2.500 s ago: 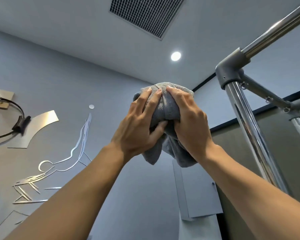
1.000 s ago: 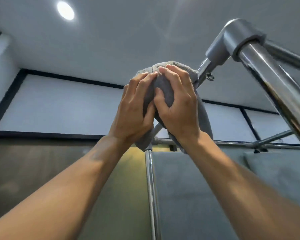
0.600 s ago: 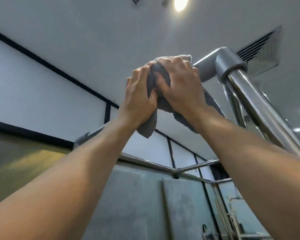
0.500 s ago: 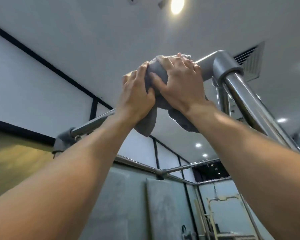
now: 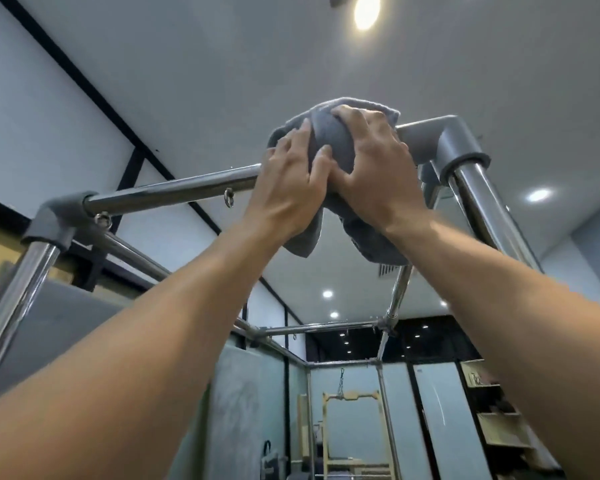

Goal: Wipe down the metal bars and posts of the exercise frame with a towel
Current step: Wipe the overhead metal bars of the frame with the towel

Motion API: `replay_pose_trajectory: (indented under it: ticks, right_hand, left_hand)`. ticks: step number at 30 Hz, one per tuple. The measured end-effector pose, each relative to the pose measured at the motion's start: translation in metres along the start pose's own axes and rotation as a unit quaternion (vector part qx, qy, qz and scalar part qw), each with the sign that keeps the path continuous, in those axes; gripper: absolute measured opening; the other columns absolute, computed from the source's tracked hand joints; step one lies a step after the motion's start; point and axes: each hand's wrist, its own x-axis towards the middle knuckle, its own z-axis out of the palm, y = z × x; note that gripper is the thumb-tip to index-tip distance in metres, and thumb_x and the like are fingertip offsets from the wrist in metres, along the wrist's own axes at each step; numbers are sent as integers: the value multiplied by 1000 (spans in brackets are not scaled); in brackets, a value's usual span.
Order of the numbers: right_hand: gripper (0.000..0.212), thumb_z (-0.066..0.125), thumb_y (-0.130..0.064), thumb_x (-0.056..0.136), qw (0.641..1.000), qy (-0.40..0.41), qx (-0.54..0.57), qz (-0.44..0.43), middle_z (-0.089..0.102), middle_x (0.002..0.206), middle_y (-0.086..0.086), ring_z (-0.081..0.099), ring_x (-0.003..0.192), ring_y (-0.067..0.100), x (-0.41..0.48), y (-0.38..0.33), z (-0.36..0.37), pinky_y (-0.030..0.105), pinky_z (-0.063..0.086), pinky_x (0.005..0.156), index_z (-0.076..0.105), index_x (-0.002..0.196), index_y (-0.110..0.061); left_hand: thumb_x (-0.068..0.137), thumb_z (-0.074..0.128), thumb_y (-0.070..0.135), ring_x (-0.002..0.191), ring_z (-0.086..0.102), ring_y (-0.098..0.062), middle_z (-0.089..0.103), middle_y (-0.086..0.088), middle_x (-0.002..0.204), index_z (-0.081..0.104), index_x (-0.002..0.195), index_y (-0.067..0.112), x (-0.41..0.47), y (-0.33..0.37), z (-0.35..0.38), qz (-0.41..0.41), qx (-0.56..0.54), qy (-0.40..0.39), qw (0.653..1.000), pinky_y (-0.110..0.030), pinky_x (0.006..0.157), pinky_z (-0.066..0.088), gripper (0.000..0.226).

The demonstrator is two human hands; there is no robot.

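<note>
Overhead, a grey towel is draped over the chrome top bar of the exercise frame, close to its right grey corner joint. My left hand and my right hand both grip the towel, fingers curled around it and the bar, thumbs nearly touching. Towel ends hang below the bar. The bar section under the towel is hidden. A chrome post drops from the right joint, and another post drops from the left corner joint.
Two small eye hooks hang under the top bar left of my hands. Further bars and posts of the frame run away behind. A wooden swing bar hangs at the far end. Shelves stand at the right wall.
The view has swung round so the top bar and left joint show fully. Both hands with the towel have slid a little left along the bar, away from the right joint.
</note>
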Motion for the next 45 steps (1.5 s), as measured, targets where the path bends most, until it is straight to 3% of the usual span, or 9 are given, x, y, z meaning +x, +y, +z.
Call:
replay_pose_trajectory:
  ticks: [6, 14, 17, 20, 23, 28, 34, 39, 45]
  right_hand:
    - [45, 54, -41, 91, 997, -43, 33, 50, 53, 128, 6, 45, 122, 26, 34, -36, 27, 42, 39, 103, 48, 135, -31]
    - [56, 59, -11, 79, 998, -27, -49, 28, 50, 132, 6, 50, 117, 27, -4, -41, 11, 27, 38, 98, 51, 133, -23]
    - [61, 55, -11, 76, 994, 23, -69, 81, 51, 134, 6, 48, 122, 27, 7, -40, 12, 41, 38, 107, 50, 136, -25]
    - [61, 58, -9, 79, 995, 8, -11, 94, 53, 132, 1, 46, 124, 21, 21, -52, 20, 23, 33, 106, 49, 137, -25]
    - [63, 65, -15, 79, 998, -41, 14, 48, 54, 133, -4, 50, 118, 13, 7, -53, 15, 11, 31, 92, 48, 138, -27]
    - [64, 67, -34, 75, 997, -43, -54, 41, 62, 120, 6, 58, 105, 23, -2, -21, -14, 28, 44, 91, 47, 135, -24]
    - [59, 57, -34, 91, 998, -37, -48, 18, 52, 131, 12, 49, 120, 31, 23, -48, 28, 45, 41, 100, 35, 145, -31]
    - [58, 62, -23, 84, 992, -84, -69, -56, 51, 132, 9, 51, 115, 27, 0, -35, 7, 30, 40, 87, 45, 139, -30]
    - [48, 51, -31, 87, 986, -2, -143, 90, 54, 120, 18, 51, 112, 41, 39, -41, 21, 43, 39, 95, 43, 134, -26]
  left_hand:
    - [90, 23, 42, 128, 45, -29, 52, -6, 139, 39, 145, 40, 22, -27, -15, -29, -44, 37, 998, -47, 108, 36, 57]
    - [99, 40, 23, 142, 27, -33, 27, -12, 157, 21, 154, 14, -18, -24, -12, 51, 130, -2, 990, -44, 112, 29, 58]
    - [97, 45, 19, 145, 23, -31, 26, -12, 158, 14, 155, 13, -1, -32, -11, 66, 173, -28, 982, -41, 114, 26, 66]
    - [94, 47, 16, 139, 30, -36, 39, -18, 149, 17, 154, 13, 5, -46, -17, 17, 151, -28, 988, -42, 108, 31, 68]
    - [90, 47, 14, 143, 21, -36, 21, -17, 157, 23, 152, 11, -4, -51, -19, -14, 133, -11, 991, -44, 110, 29, 67]
    - [86, 50, 30, 147, 11, -38, 15, -14, 160, 11, 155, 12, -2, -19, -4, 91, 140, -29, 986, -51, 119, 15, 81]
    - [93, 49, 16, 146, 18, -32, 26, -16, 156, 7, 154, 6, 18, -34, -5, 31, 131, 9, 991, -38, 119, 18, 75]
    - [90, 50, 20, 146, 18, -36, 22, -17, 158, 15, 154, 7, -12, -50, -7, 98, 125, 17, 987, -42, 119, 17, 74]
    - [90, 51, 16, 138, 33, -34, 30, -17, 153, 19, 152, 5, 16, -39, -6, 76, 151, -7, 986, -38, 110, 27, 70]
